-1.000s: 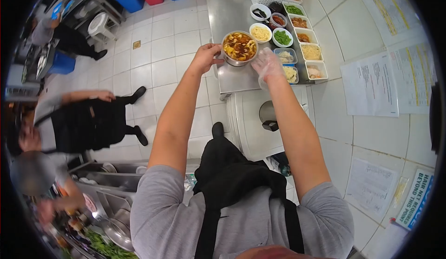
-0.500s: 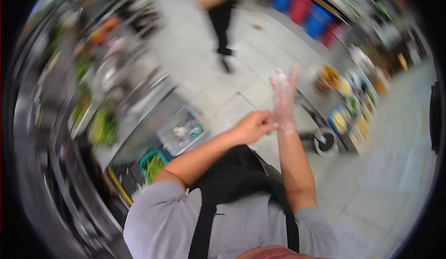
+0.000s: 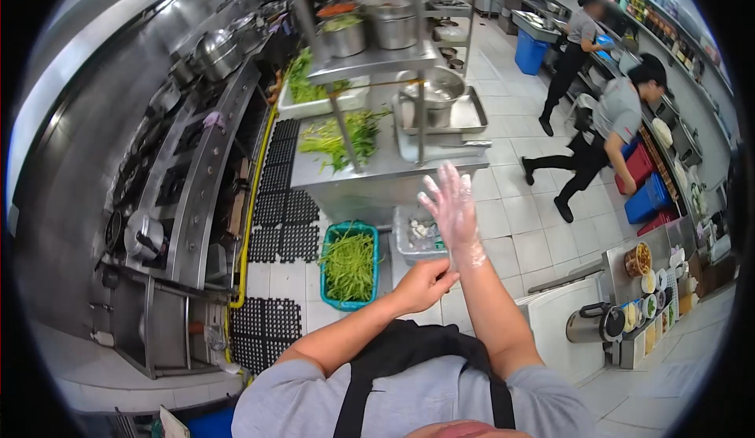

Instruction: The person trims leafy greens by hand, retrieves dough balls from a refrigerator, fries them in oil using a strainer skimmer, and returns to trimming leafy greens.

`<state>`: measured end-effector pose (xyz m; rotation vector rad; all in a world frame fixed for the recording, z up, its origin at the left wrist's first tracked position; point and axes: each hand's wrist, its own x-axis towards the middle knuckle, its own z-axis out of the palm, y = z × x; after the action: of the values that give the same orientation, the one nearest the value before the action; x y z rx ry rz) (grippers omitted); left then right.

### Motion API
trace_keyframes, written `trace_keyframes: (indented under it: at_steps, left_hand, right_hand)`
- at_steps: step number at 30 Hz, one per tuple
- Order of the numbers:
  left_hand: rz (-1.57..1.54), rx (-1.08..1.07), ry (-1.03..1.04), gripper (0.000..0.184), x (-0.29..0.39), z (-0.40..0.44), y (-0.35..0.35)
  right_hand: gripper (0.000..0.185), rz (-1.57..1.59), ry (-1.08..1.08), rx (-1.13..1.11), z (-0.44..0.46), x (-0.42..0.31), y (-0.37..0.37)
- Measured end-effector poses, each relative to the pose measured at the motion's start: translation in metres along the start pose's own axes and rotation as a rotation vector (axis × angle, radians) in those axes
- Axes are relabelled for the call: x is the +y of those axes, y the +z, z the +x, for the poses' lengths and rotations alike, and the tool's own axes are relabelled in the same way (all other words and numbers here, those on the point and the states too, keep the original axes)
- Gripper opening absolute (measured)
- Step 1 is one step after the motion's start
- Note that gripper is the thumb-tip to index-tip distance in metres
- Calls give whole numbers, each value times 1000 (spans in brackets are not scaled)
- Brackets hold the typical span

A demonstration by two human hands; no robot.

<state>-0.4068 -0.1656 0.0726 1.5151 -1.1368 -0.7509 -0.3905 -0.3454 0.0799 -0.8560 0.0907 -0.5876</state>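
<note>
Teal basket (image 3: 375, 257), greens (image 3: 348, 269) inside (glove (image 3: 454, 214) apart)

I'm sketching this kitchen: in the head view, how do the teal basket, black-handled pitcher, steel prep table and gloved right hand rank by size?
1. Steel prep table
2. Teal basket and gloved right hand: too alike to rank, the hand being nearer
3. Black-handled pitcher

On my feed this is a commercial kitchen: a long steel stove (image 3: 214, 177) with a lidded pot (image 3: 143, 233) on it, a steel table (image 3: 385, 161) bearing leafy greens (image 3: 338, 138), a teal basket (image 3: 347, 305) of green stalks, and black perforated mats (image 3: 266, 324) on the floor (image 3: 511, 206). I also see two people (image 3: 620, 115) in matching grey tops and a clear plastic glove (image 3: 458, 230) on the right hand (image 3: 454, 214).
</note>
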Motion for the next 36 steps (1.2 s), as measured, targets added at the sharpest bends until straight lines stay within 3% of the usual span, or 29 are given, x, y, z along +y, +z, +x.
trace_keyframes:
  at_steps: [4,6,10,11,14,17,20,25,27,28,30,32,36]
  left_hand:
    - [-82,217,-60,30,-26,-102,-90]
    - [125,314,-46,28,-30,-159,-149]
    - [54,486,-186,25,-40,-277,-258]
    - [15,534,-327,21,-45,-300,-278]
    - [-82,871,-238,16,-49,-331,-316]
    - [-173,805,-205,14,-78,-345,-350]
    - [-370,823,-196,11,-90,-352,-389]
    - [-362,442,-420,14,-143,-390,-477]
    - [-309,178,-485,22,-163,-397,-509]
    - [-314,158,-497,22,-175,-396,-529]
    - [-302,218,-451,26,-193,-388,-586]
    - [-263,187,-623,24,-199,-365,-650]
    - [55,176,-723,31,-226,-267,-742]
  right_hand:
    - [92,35,141,-250,4,97,124]
    - [94,24,150,-327,4,159,189]
    - [93,11,267,-433,-3,290,303]
    - [92,-7,290,-470,-1,319,325]
    - [85,-107,349,-468,-7,366,399]
    - [83,-277,257,-596,6,420,432]
    - [81,-506,191,-669,30,422,464]
    - [77,-797,170,-511,131,447,450]
    - [75,-842,343,-483,175,449,424]
    - [77,-844,451,-459,196,449,408]
    - [73,-1618,294,-558,251,457,362]
    - [68,-1909,581,-444,295,469,318]
    - [66,-2007,775,-189,314,471,282]
